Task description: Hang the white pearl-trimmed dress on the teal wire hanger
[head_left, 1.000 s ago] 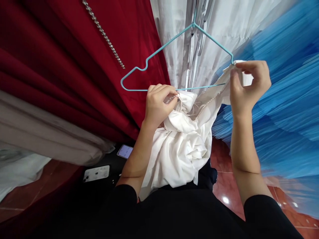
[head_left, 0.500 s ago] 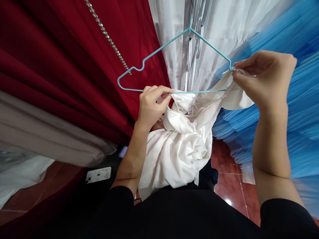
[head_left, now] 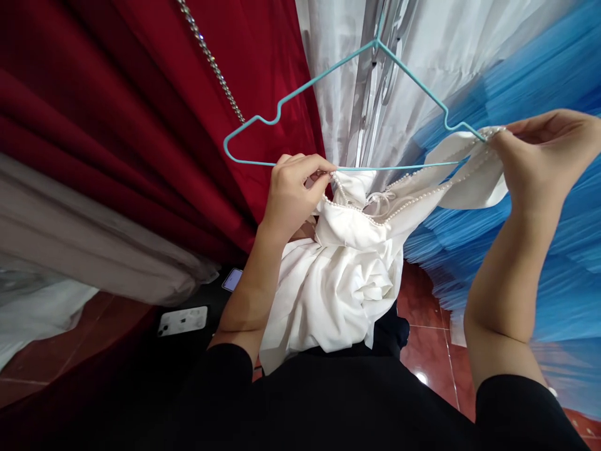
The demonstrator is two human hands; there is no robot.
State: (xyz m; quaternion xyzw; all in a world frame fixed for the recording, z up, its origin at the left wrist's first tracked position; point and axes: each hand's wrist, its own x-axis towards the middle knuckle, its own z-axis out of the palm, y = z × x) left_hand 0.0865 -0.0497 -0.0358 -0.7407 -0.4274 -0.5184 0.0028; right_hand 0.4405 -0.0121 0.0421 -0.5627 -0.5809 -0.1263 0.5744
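Observation:
A white dress (head_left: 328, 300) with pearl-beaded edges lies bunched over my lap, its top lifted towards a light-blue hanger (head_left: 413, 69). My right hand (head_left: 549, 150) pinches one beaded strap at the hanger's right end, and the strap is looped around that end. My left hand (head_left: 300, 188) is closed on the other beaded strap edge, just at the hanger's bottom bar. The hanger's left end has no strap on it. Its hook runs up out of view at the top.
Red curtain-like fabric (head_left: 225, 156) hangs on the left, with a beaded strand (head_left: 211, 59) before it. Blue tulle (head_left: 469, 250) fills the right side. A white phone (head_left: 183, 321) and another phone (head_left: 231, 280) lie on a black surface at lower left.
My right hand has moved right, drawing the strap from the hanger's right notch out to its end. My left hand, still gripping the dress, has shifted slightly right.

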